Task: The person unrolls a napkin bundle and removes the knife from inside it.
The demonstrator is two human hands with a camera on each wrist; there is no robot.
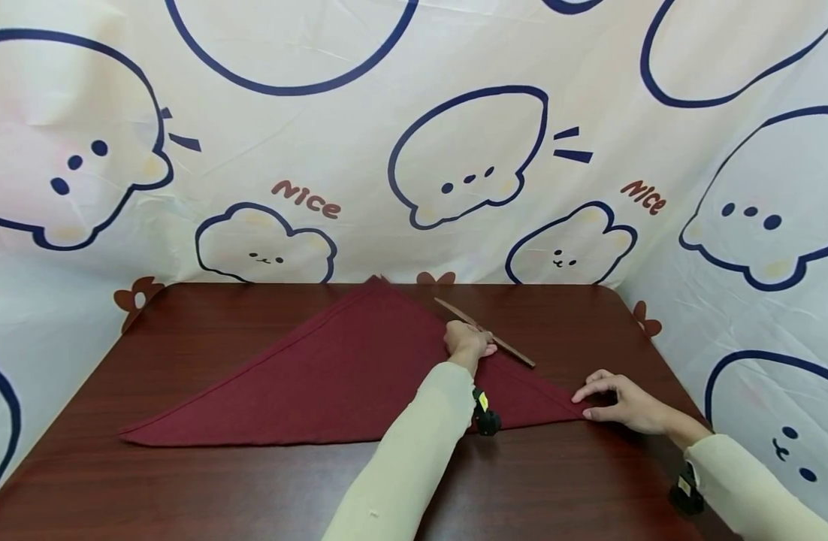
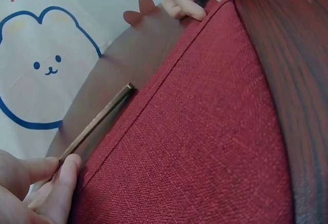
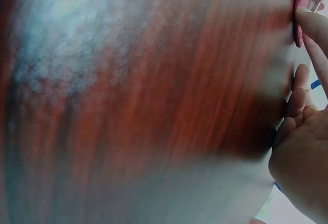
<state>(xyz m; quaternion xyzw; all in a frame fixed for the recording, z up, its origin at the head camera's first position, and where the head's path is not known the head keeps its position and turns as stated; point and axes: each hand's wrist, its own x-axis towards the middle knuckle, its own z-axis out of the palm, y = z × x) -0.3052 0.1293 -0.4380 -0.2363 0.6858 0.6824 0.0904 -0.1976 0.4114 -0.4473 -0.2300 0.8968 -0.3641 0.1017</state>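
A dark red cloth, folded into a wide triangle, lies flat on the table with its peak at the back edge. My left hand pinches a thin wooden stick, like a chopstick, between thumb and fingers. It slants along the cloth's right sloping edge; whether it is one stick or two together is unclear. At the cloth's right corner, my right hand holds the tip between thumb and index finger. In the left wrist view the stick runs beside the hemmed edge, its square end near the cloth.
The dark brown wooden table has a glossy grain. A pale sheet with cartoon outlines hangs behind it and along both sides. Black wrist cameras sit on both sleeves, the left one above the cloth's lower edge.
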